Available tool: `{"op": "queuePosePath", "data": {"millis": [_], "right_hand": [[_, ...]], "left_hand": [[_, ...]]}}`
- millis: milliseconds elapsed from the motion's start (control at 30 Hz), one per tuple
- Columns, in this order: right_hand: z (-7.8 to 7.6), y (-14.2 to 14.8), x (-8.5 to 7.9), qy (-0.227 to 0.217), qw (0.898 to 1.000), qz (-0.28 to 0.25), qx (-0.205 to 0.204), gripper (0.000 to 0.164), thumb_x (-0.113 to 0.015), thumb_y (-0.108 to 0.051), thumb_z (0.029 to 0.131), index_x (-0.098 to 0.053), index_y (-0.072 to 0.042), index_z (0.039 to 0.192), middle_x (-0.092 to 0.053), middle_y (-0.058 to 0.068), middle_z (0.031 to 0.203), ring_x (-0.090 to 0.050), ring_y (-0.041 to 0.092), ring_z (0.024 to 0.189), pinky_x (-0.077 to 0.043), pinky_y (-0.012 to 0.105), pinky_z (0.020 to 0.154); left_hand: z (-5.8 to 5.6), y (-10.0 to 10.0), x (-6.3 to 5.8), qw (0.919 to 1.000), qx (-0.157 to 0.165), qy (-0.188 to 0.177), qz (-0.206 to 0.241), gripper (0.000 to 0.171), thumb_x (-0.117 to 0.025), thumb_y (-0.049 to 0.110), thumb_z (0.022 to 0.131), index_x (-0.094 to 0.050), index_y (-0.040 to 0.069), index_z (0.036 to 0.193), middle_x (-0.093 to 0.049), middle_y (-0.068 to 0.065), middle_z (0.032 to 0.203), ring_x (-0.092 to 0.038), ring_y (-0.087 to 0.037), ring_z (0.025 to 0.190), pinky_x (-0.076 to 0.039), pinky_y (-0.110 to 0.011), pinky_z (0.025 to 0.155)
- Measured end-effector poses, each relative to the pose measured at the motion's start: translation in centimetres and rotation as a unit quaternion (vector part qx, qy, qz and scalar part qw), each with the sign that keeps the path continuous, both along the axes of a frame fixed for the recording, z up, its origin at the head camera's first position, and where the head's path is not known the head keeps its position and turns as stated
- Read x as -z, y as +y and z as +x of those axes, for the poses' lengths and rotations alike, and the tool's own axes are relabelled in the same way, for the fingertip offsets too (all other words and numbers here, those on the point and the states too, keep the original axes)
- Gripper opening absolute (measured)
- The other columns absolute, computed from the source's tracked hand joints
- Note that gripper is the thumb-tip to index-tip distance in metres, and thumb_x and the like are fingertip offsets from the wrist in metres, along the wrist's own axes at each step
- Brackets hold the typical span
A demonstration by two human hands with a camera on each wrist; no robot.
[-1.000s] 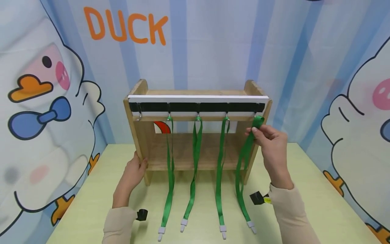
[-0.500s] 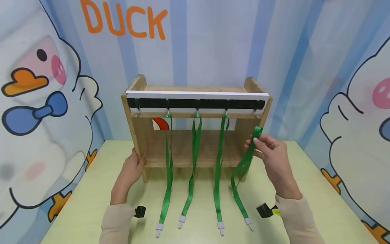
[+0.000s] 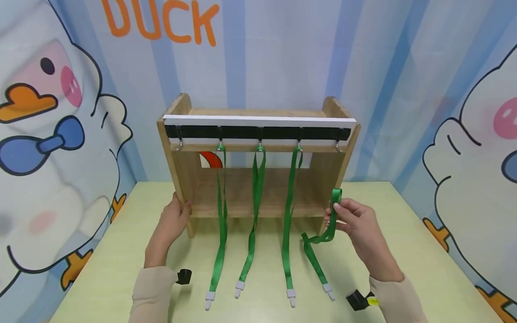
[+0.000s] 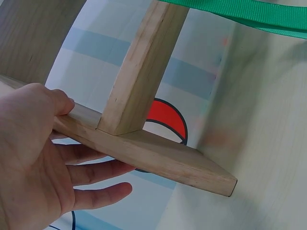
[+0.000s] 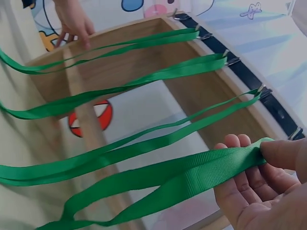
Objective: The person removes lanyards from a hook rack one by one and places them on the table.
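A flat, glossy green woven-ribbon lanyard (image 3: pixel 316 264) is in the right hand (image 3: pixel 361 226), its doubled top loop pinched between thumb and fingers beside the right-hand side panel of a pale wooden open-fronted shelf unit (image 3: pixel 241 194); below the grip the two ribbon strands sag, bend sharply to the left and run down to a small whitish clip (image 3: pixel 328 290) in front of the shelf, over the pale yellow-green tabletop (image 3: pixel 101 260). The left hand (image 3: pixel 171 222) grasps the edge of the left-hand side panel, thumb on the inner side, the other fingers extended along the outer side. Across the top front runs a white strip with a black band (image 3: pixel 241 133) bearing five silvery metal hooks; three matching green ribbon lanyards (image 3: pixel 221 224) hang from the middle three, and the end hooks carry none. These ribbons hang in front of the open compartment, not inside it; through the gap at its back shows a red printed shape (image 3: pixel 211 159) on the blue-and-white striped backdrop (image 3: pixel 278 54)
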State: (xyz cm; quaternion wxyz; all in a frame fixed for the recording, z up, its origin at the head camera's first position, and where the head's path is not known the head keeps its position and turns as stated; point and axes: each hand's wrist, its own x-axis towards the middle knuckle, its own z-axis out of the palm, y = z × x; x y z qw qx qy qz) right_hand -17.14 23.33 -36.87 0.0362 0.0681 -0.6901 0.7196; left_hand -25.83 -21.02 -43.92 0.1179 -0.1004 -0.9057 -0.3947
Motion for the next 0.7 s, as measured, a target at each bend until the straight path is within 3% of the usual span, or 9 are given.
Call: {"op": "queuePosePath", "data": {"millis": [100, 333, 533, 700], "right_hand": [[0.5, 0.2, 1.1, -0.026, 1.000, -0.004, -0.012, 0.021, -0.058, -0.016, 0.105, -0.066, 0.003, 0.105, -0.070, 0.003, 0.089, -0.071, 0.018, 0.081, -0.059, 0.037, 0.081], [2.1, 1.4, 3.1, -0.091, 0.996, 0.009, -0.022, 0.015, -0.056, -0.014, 0.105, -0.068, -0.007, 0.099, -0.070, 0.003, 0.090, -0.071, 0.018, 0.082, -0.059, 0.039, 0.078], [3.2, 2.3, 4.6, -0.112, 0.992, 0.018, -0.061, 0.016, -0.056, -0.014, 0.105, -0.071, -0.012, 0.099, -0.071, 0.001, 0.091, -0.070, 0.018, 0.083, -0.059, 0.040, 0.076], [3.1, 2.3, 5.7, -0.127, 0.987, 0.026, -0.098, 0.016, -0.055, -0.014, 0.105, -0.071, -0.012, 0.101, -0.070, 0.002, 0.092, -0.069, 0.015, 0.084, -0.060, 0.039, 0.077]], "left_hand": [[-0.1, -0.1, 0.2, 1.0000, -0.003, 0.007, -0.004, 0.045, -0.041, 0.015, 0.108, -0.031, -0.015, 0.140, -0.060, -0.038, 0.116, -0.064, -0.045, 0.101, -0.054, -0.057, 0.079], [-0.4, 0.0, 0.4, 1.0000, 0.002, 0.006, -0.002, 0.047, -0.040, 0.016, 0.108, -0.029, -0.016, 0.142, -0.058, -0.040, 0.119, -0.063, -0.047, 0.103, -0.054, -0.058, 0.080], [-0.5, 0.0, 0.5, 0.9999, -0.009, 0.007, -0.005, 0.046, -0.041, 0.016, 0.108, -0.031, -0.015, 0.141, -0.059, -0.039, 0.117, -0.064, -0.046, 0.101, -0.054, -0.057, 0.078], [-0.3, 0.0, 0.6, 1.0000, -0.006, 0.003, 0.003, 0.048, -0.040, 0.017, 0.109, -0.029, -0.015, 0.144, -0.058, -0.040, 0.120, -0.063, -0.048, 0.104, -0.054, -0.058, 0.080]]}}
